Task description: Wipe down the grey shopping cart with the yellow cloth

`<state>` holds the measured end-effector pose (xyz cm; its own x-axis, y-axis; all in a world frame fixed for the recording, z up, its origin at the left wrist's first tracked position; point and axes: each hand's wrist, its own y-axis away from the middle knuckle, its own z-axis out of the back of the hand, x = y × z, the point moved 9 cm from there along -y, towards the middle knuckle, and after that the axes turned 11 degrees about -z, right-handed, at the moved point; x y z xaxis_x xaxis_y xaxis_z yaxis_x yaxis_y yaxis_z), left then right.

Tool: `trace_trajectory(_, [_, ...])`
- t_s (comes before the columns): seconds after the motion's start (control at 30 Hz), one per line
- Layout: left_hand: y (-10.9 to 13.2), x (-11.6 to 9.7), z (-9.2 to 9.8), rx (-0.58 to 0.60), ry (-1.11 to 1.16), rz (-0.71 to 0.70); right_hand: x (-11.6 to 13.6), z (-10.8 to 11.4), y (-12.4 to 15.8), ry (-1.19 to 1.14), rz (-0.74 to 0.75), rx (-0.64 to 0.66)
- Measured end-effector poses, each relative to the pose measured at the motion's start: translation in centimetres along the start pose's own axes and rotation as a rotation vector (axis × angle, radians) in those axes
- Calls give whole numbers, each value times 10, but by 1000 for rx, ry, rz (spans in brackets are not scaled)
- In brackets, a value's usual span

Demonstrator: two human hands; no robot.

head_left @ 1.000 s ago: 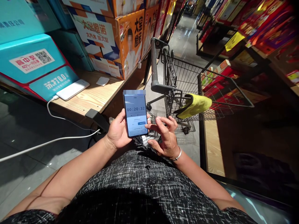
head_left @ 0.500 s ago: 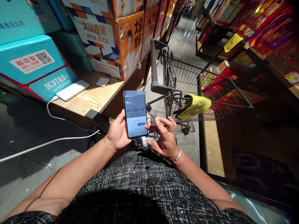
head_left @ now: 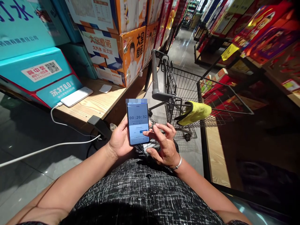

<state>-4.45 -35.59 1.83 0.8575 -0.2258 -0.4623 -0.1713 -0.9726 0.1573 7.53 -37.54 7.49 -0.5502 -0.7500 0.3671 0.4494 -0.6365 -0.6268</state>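
A smartphone [head_left: 137, 125] with a lit screen reading 00:20:32 stands tilted in front of my body. My left hand [head_left: 120, 139] is closed around its left side and back. At the lower right of the screen, the index fingertip of my right hand [head_left: 165, 143] is at a blue button and covers part of it. The other fingers of that hand are apart and hold nothing. A pale bracelet [head_left: 178, 162] circles my right wrist.
A shopping cart [head_left: 182, 78] with a yellow cloth [head_left: 195, 113] over its edge stands ahead. Left, a wooden display table [head_left: 98, 104] bears drink cartons [head_left: 105, 50], a turquoise box [head_left: 39, 72] and a white power bank [head_left: 77, 97] with a cable. Shelves of red packages [head_left: 255, 28] stand right.
The view has tilted slightly, so the cartons and phone sit lower in the picture. My right index fingertip has moved onto the blue button, covering more of it. My left hand still holds the phone.
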Motion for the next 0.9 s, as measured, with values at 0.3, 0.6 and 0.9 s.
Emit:
trace_trajectory(0.3, [0, 2, 0, 8, -4, 23, 1, 13, -3, -25, 15, -69])
trace_trajectory(0.6, [-2, 1, -5, 2, 11, 22, -7, 17, -5, -9, -19, -90])
trace_trajectory(0.9, [-2, 3, -3, -33, 7, 48, -3, 12, -3, 2, -8, -77])
